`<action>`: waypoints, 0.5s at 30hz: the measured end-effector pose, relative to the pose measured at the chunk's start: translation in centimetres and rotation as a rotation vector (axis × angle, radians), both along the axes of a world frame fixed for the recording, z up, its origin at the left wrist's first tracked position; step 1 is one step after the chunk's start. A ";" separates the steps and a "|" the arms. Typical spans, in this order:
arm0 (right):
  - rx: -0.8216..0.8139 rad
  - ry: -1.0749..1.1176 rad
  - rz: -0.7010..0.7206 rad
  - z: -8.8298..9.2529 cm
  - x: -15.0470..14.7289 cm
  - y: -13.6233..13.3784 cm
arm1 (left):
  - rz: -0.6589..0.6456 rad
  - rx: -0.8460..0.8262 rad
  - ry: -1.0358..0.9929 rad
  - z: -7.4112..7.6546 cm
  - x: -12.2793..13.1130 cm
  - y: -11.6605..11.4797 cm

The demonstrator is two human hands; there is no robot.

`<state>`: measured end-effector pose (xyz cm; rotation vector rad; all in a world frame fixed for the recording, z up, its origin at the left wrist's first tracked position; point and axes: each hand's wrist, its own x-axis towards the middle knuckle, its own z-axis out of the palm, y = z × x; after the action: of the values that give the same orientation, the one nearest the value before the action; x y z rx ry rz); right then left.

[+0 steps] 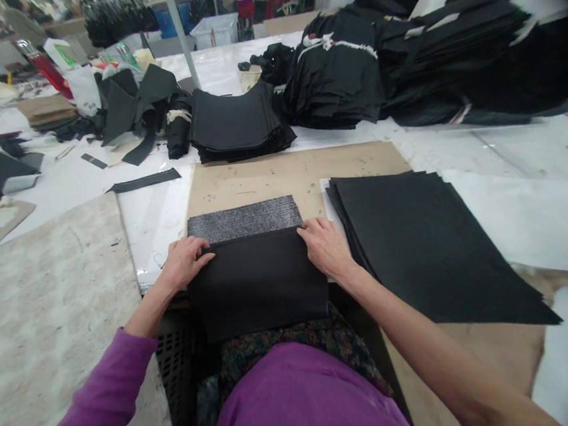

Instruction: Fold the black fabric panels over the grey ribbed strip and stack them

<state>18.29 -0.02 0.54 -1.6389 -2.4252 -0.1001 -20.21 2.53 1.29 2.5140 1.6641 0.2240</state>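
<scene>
A smooth black sheet [260, 279] lies over the table's front edge, its lower part hanging toward my lap. My left hand [188, 259] pinches its upper left corner between thumb and fingers. At the upper right corner, my right hand [324, 242] is closed on the same sheet. Beyond the sheet's top edge shows a strip of speckled grey material [244, 221], partly covered by the sheet. Both rest on a tan board [280, 173]. To the right of my right hand is a stack of large black sheets [412, 241].
Behind the board sits a stack of curved black pieces [237, 120]. Tied black bundles [335, 67] fill the back right. Black scraps [123, 108] lie at the back left, near a metal pole [179, 32]. A pale padded surface [53, 315] is at left.
</scene>
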 end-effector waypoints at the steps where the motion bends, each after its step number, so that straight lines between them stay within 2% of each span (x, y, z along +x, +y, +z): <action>1: 0.020 0.019 0.017 0.5 -0.9 0.2 | -0.006 -0.009 -0.026 0.4 0.0 0.0; 5: 0.058 0.148 0.240 2.0 -4.9 1.0 | -0.164 -0.068 -0.254 2.6 -0.6 -1.2; 8: -0.070 0.134 0.438 2.9 -6.5 1.4 | -0.191 -0.232 -0.498 3.9 -1.7 -2.9; 11: -0.191 0.105 0.504 5.1 -6.6 1.1 | -0.041 -0.387 -0.752 3.4 -3.1 -3.9; 13: -0.205 0.163 0.456 7.4 -5.6 0.7 | 0.115 -0.447 -0.986 2.3 -3.6 -3.9; 15: -0.203 0.286 0.355 9.9 -3.4 0.1 | 0.276 -0.440 -1.100 1.2 -3.6 -3.6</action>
<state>14.90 0.10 10.46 -1.1646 -2.5125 0.4178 -23.77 -1.07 2.46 1.3568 1.3172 0.9299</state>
